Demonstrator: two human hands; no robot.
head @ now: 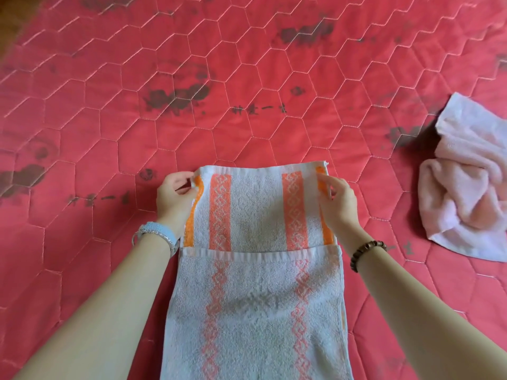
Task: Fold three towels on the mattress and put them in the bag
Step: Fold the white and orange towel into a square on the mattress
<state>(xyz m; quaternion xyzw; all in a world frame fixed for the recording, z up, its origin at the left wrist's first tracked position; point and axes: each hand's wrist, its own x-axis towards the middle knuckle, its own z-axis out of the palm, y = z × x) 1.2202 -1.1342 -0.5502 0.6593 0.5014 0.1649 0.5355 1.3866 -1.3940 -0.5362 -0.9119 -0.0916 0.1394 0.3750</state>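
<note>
A white towel with orange patterned stripes [256, 212] lies lengthwise on the red quilted mattress [247, 78], running from the centre down to the bottom edge of the view. Its far part is lifted, and a hemmed edge of the near part crosses it about halfway. My left hand [175, 200] pinches the far left corner of the towel. My right hand [336, 201] pinches the far right corner. A crumpled pale pink towel [466, 187] lies on the mattress at the right edge. No bag is in view.
The mattress has hexagon stitching and dark flower prints. A watch sits on my left wrist and a bead bracelet on my right wrist. Bare mattress stretches beyond and to the left of the striped towel.
</note>
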